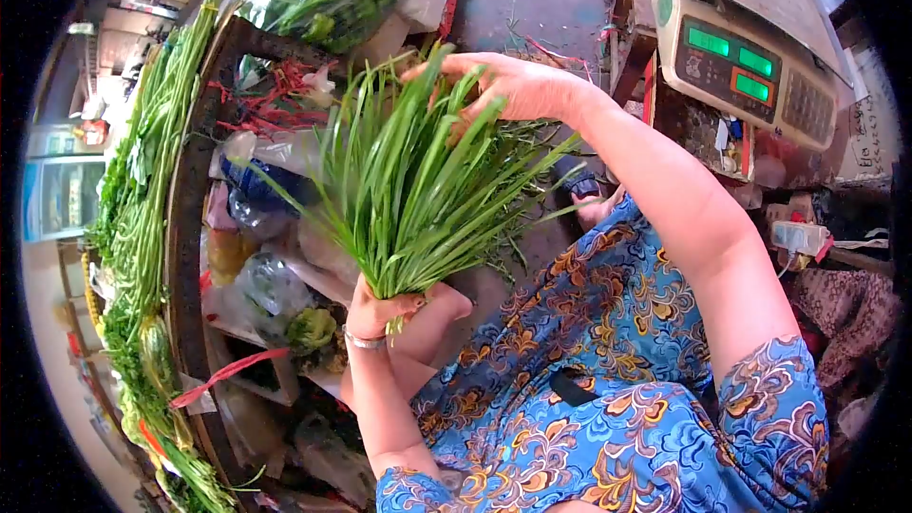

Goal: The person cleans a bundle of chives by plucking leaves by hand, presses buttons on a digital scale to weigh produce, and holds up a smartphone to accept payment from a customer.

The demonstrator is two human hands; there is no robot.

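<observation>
My left hand [385, 309], with a band at the wrist, is closed round the lower end of a bunch of garlic chives [399, 190]. The long flat green leaves fan upward and outward from my grip. At the upper right of the bunch, my right hand [499, 85] reaches in among the leaf tips. Its fingers are curved and apart, partly hidden behind the leaves.
Long green vegetables [142, 228] lie along a stall edge at left, with red ties [280, 95] and plastic bags [271, 285] on shelves beside it. A bag of green peppers [332, 0] is at the top. A digital scale [741, 47] stands at upper right.
</observation>
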